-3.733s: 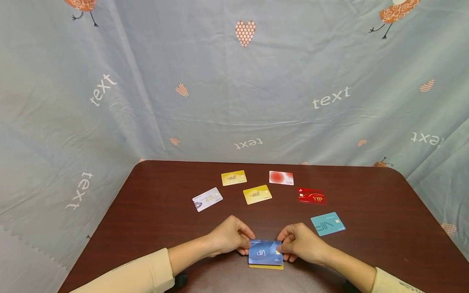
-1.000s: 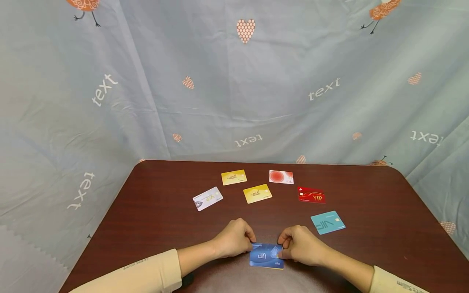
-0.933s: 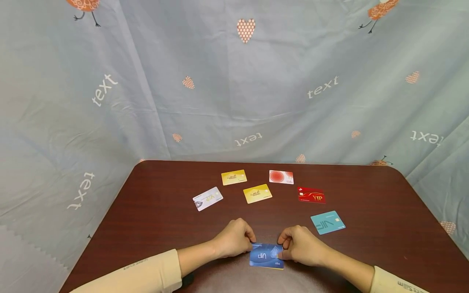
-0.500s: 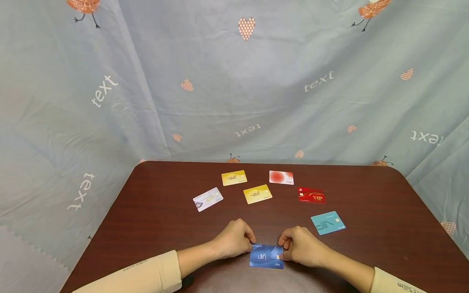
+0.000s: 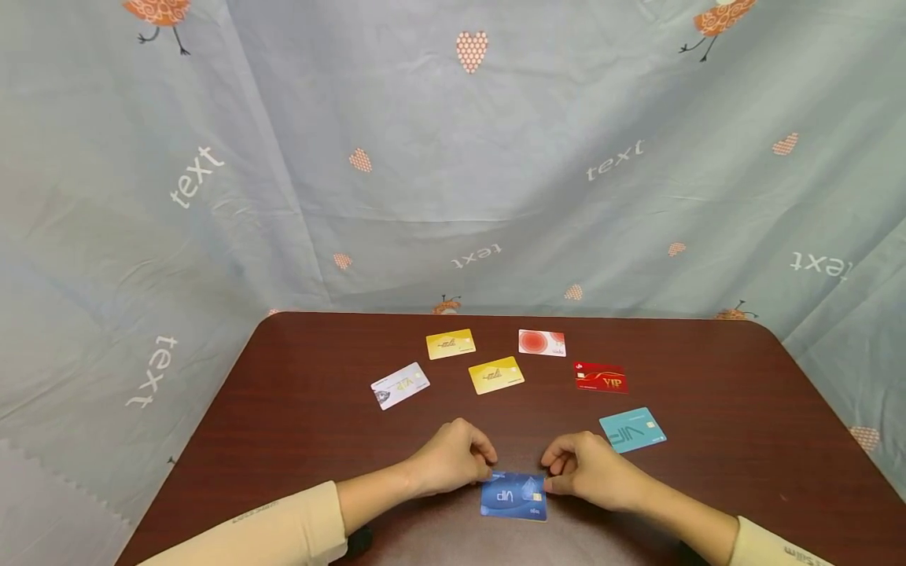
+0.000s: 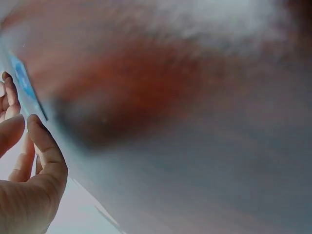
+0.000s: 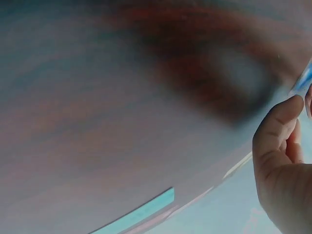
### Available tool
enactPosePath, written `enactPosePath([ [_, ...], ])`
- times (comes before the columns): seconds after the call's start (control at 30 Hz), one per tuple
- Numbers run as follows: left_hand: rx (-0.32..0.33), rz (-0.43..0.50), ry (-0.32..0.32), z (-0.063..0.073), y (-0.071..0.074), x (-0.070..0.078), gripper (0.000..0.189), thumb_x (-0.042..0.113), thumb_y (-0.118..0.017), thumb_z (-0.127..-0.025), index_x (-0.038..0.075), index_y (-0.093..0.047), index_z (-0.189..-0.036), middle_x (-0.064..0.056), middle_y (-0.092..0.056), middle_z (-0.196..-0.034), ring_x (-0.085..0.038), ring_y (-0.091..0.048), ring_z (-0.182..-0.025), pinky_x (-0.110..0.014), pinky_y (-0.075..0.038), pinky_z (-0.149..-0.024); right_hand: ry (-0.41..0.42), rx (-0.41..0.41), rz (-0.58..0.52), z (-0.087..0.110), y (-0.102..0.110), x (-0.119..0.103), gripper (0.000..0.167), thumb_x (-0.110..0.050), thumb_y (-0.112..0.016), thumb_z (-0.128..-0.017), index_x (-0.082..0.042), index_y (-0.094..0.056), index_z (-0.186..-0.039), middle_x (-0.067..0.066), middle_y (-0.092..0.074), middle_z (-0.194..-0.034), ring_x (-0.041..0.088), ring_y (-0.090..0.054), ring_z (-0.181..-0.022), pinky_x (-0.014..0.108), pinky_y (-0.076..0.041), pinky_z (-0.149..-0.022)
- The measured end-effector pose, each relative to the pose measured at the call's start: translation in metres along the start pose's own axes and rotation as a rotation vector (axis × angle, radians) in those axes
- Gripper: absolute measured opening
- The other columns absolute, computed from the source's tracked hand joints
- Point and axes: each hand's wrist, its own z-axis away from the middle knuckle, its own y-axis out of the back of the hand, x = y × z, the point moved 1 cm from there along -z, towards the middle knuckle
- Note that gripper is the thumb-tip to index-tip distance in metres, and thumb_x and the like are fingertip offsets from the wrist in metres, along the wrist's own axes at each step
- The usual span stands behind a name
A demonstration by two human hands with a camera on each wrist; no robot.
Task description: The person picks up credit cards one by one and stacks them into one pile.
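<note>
So I'm standing here watching a person in cream long sleeves (image 5: 276, 523) lean both hands in on a glossy blue rectangular plastic card (image 5: 513, 499) with VIP lettering and a small chip. It lies flat on a dark reddish-brown wood-look table (image 5: 297, 432), on the person's side, right between the two hands. There's a thin yellowish line along its bottom edge, too narrow for me to say what it is.

The left hand (image 5: 451, 457) is by the card's far left corner, fingers loosely bent, thumb and forefinger slightly parted. The right hand (image 5: 598, 473) pretty much mirrors it at the right edge, thumb tip by the chip end and a gap up to the forefinger. Can't tell if either one is actually touching the card (the wrist views are super blurry, sorry).

Just beyond the right hand there's a teal plastic card (image 5: 633, 429), then a red card with gold VIP lettering (image 5: 600, 377). Farther back is a white card with red circles (image 5: 542, 343), then two shiny gold cards, one at the back (image 5: 451, 343) and one nearer (image 5: 497, 375). A tilted silvery-white card (image 5: 400, 385) sits leftmost. Behind it all hangs a pale blue-grey printed curtain (image 5: 396, 212).
</note>
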Motion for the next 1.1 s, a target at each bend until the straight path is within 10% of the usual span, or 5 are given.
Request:
enactPosePath([
  [1.1,0.078,0.153,-0.099,-0.043,0.009,0.057,0.018,0.005,-0.078,-0.087,0.005,-0.076,-0.104,0.002,-0.066,-0.082,-0.01,-0.06,-0.071,-0.023,-0.05,-0.065,-0.07,0.14,-0.062,0.035,0.079,0.006,0.042,-0.014,-0.079,-0.092,0.006,-0.063,-0.126,0.017,-0.066,-0.113,0.027,-0.066,-0.089,0.029,-0.059,-0.077],
])
